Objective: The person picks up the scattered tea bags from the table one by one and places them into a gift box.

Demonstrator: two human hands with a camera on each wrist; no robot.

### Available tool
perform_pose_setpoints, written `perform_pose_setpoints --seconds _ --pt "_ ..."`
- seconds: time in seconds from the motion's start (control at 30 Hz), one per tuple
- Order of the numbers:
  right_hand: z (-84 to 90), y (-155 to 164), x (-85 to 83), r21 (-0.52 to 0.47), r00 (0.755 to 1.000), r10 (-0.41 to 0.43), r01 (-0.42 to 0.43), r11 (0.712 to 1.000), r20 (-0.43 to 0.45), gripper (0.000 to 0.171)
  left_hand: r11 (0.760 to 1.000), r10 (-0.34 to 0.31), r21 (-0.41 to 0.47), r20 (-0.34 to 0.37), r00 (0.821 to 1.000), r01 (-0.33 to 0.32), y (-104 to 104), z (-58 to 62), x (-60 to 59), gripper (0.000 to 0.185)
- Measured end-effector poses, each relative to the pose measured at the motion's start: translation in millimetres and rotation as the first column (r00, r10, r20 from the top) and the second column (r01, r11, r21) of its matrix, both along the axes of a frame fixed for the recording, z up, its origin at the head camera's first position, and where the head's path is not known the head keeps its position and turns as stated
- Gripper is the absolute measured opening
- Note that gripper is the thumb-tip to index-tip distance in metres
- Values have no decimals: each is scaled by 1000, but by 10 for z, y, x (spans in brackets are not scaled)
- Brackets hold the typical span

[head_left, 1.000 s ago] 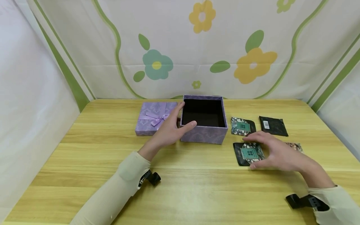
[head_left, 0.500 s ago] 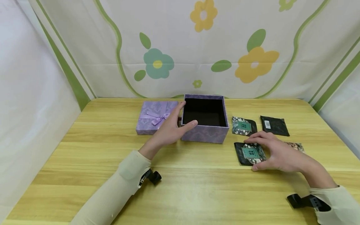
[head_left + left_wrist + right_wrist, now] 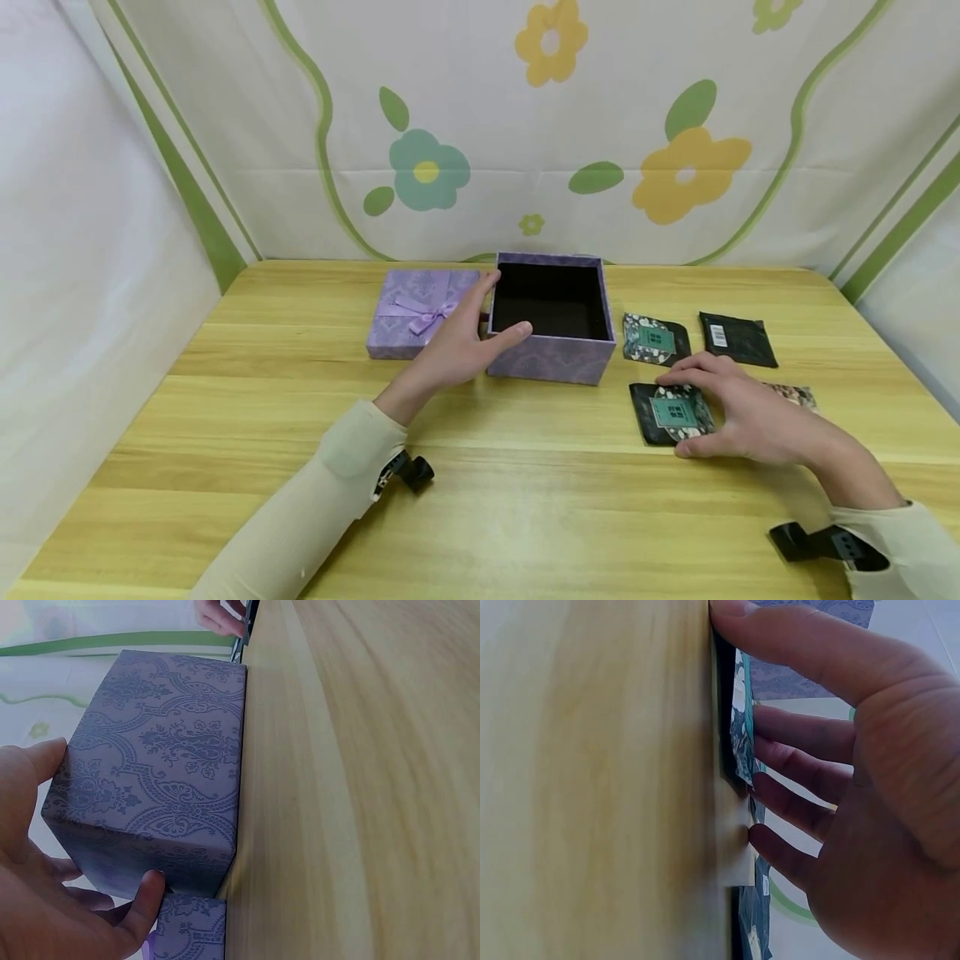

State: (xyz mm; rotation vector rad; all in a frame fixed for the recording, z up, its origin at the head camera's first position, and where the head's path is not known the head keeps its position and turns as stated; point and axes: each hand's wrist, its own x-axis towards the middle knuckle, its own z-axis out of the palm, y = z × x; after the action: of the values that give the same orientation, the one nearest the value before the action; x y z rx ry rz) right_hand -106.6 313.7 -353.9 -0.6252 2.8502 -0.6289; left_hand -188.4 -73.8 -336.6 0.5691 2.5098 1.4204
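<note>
- Since a second ago little has moved: the right hand [image 3: 750,408] has settled a touch further onto the near sachet, and the left hand [image 3: 461,342] has kept its place at the box.
- The left hand rests against the near left corner of the open purple gift box [image 3: 555,354], thumb along the front wall and fingers up the left side; the fingers are loosely spread against the walls, not closed round anything.
- Just beyond the left hand's knuckles lies the purple lid [image 3: 416,312] with a ribbon bow, touching or nearly touching the box.
- The right hand lies over the black floral sachet [image 3: 663,412] on the tabletop [image 3: 525,500], fingertips on its far edge and thumb at its near edge, fingers gently bent; whether it has been lifted I cannot tell.
- Beyond the right hand's fingertips sit a second floral sachet [image 3: 652,340] and a plain black sachet [image 3: 737,339].
- Another sachet [image 3: 797,395] peeks out just behind the right hand.
</note>
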Motion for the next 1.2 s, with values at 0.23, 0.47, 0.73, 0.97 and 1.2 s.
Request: perform_pose_setpoints --seconds 0.23,0.47,0.73,0.97,1.2 --pt "-10 -1 17 8 999 8 -8 1000 -38 76 1000 -1 6 6 1000 1 13 -18 -6 96" --pt "-3 -8 24 10 998 1 0 1000 -66 74 1000 0 1 13 1000 0 12 -6 6 97" --pt "42 -35 -13 -15 998 -17 16 1000 -68 76 1000 7 -7 3 1000 -7 12 -1 7 96" --pt "129 -35 -31 -53 999 -41 40 998 -26 72 1000 3 -6 0 1000 -3 6 2 10 96" --pt "227 -66 -69 -98 997 -67 63 993 -46 70 1000 6 -11 3 1000 -6 -8 -3 12 97"
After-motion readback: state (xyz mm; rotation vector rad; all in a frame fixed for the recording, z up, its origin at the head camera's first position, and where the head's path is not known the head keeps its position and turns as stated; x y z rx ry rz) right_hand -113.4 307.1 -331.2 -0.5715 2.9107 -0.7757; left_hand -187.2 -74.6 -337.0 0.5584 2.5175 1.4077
